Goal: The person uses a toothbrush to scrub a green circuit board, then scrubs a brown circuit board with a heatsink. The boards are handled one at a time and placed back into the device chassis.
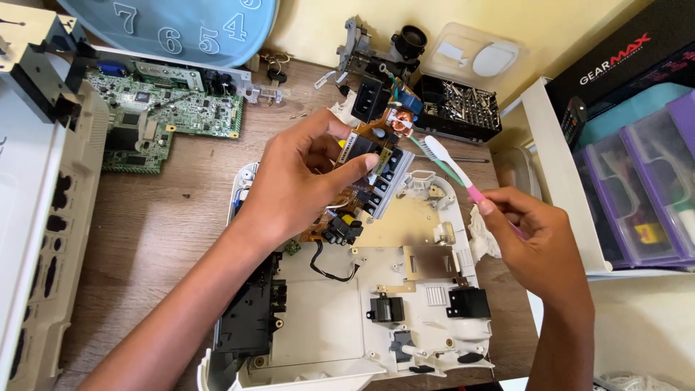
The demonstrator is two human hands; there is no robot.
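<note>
My left hand [293,185] pinches the brown circuit board [365,174] steady; right hand [532,235] grips the toothbrush [445,163], bristles probably touching the copper coil [398,119]. I'd brush lightly.

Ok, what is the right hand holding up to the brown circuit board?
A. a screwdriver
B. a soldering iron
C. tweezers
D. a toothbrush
D: the right hand grips a toothbrush by its pink handle, bristle head at the copper coil on the brown circuit board held in the left hand.
</note>
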